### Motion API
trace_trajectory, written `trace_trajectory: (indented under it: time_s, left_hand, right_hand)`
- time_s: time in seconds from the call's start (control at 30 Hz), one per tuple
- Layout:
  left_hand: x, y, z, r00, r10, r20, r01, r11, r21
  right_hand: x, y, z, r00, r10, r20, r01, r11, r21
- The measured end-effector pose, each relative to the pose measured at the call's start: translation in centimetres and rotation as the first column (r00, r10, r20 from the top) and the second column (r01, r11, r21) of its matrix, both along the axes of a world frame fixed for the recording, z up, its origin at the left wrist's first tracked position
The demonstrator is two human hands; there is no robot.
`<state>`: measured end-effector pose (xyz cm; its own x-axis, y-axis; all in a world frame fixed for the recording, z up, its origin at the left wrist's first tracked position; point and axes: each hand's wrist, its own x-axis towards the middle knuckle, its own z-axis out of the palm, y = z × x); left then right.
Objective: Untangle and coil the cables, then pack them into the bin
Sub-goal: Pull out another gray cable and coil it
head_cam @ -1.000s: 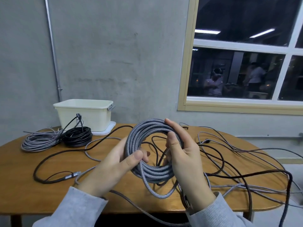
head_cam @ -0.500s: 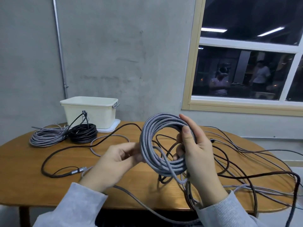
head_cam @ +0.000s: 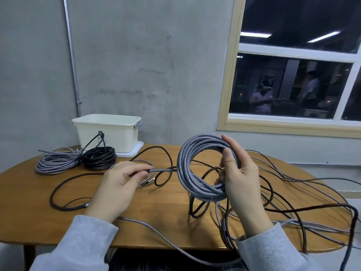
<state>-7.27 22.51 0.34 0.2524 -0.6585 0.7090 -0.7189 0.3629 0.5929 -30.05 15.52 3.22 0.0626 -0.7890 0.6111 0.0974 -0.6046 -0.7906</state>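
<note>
The left hand (head_cam: 119, 184) is being drawn leftward from the coil (head_cam: 197, 167), a strand (head_cam: 162, 170) being pinched. The strand is being stretched sideways to the coil, which is being gripped by the right hand (head_cam: 240, 177).

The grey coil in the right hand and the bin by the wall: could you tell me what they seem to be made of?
Grey coil: looks like a braided fabric jacket, matte, with a woven herringbone texture. Bin: probably cream plastic, smooth, slightly glossy, with a moulded rim.
</note>
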Motion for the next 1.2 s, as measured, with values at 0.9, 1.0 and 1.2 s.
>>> trace_trajectory:
  time_s: [0.9, 1.0, 1.2]
  left_hand:
    - [-0.7, -2.1, -1.3, 0.285, -0.259, -0.923, 0.200, 0.958, -0.207]
    - [-0.3, -2.2, -2.1, 0.414, -0.222, -0.883, 0.170, 0.972, -0.164]
    - [2.9, -3.4, -3.1, 0.556, -0.109, -0.824, 0.058, 0.994, -0.092]
  right_hand:
    - [9.5, -3.0, -1.1, 0.964, 0.056, -0.261, -0.054, 0.998, 0.015]
    - [11.3, -4.4, -1.7, 0.950, 0.009, -0.313, 0.000, 1.000, 0.030]
    - [16.6, -6.2, -2.3, 0.944, -0.058, -0.325, 0.071, 0.997, 0.027]
